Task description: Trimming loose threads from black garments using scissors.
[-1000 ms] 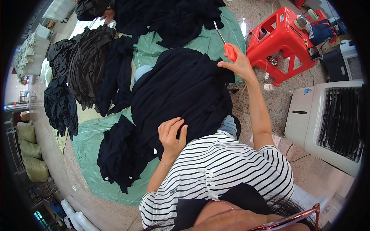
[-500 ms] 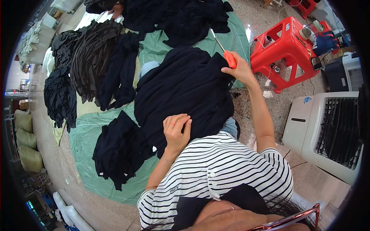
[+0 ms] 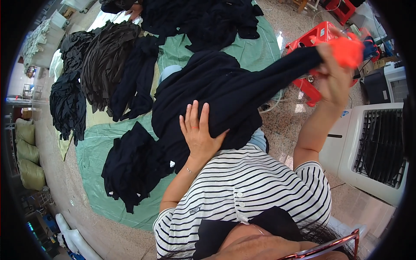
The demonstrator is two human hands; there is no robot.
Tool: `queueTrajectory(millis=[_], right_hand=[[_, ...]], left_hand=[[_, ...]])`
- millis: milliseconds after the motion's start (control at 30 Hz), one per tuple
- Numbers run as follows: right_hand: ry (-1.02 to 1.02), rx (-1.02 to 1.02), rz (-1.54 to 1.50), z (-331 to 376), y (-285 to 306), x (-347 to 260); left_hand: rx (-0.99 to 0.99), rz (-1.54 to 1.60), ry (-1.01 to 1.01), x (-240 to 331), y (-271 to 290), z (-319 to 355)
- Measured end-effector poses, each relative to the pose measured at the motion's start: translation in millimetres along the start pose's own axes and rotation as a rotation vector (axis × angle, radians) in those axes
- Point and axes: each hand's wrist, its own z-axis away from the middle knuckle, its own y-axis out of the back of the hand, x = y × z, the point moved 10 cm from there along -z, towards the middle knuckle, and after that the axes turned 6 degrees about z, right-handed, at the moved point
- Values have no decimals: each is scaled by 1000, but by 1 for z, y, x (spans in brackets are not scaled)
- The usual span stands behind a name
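The striped shirt [image 3: 255,186] occupies the foreground. The garment [image 3: 208,91], dark navy, lies bunched across the lap, with light-blue trousers [image 3: 258,141] visible at its right edge.

The left hand [image 3: 198,132] rests palm down on the near part of the garment, fingers extended and spread, grasping nothing. The right hand [image 3: 333,78] is raised to the right, its fingers closed on the end of a narrow length of the garment, which is stretched taut from the lap. A red handle [image 3: 346,52] shows at the same hand; both are blurred, so the exact hold on the handle cannot be determined.

A small pile [image 3: 132,167] of dark cloth lies left of the lap on a green sheet [image 3: 91,156]. A white cooler [image 3: 377,147] stands to the right. Beyond the raised hand, which partly hides it, is a red stool [image 3: 308,38].

Farther left, a brown pile [image 3: 108,60] lies beside other dark cloth. A rear pile [image 3: 199,21], also dark, covers the far part of the sheet. Olive sacks [image 3: 28,149] line the far left side.
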Motion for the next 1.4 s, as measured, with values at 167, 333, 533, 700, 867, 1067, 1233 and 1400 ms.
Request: queueTrajectory(millis=[167, 333, 533, 700, 867, 1067, 1233, 1400], right_hand=[[240, 31, 85, 7, 27, -87], [284, 35, 219, -3, 33, -95], [164, -190, 412, -50, -32, -16], [75, -499, 1094, -47, -66, 157], [-39, -748, 1156, 46, -67, 199], [-143, -741, 990, 123, -59, 160], [-205, -895, 1009, 163, -69, 127], [-159, -888, 1025, 177, -82, 118]], left_hand=[[-77, 477, 417, -79, 42, 9], [66, 643, 308, -21, 175, -16], [-105, 934, 657, -62, 141, -47], [-319, -85, 192, -139, 58, -75], [78, 73, -108, -96, 49, -96], [-350, 208, -133, -84, -31, -104], [-558, 203, 217, -134, -62, -101], [-590, 16, -17, -111, -62, -107]])
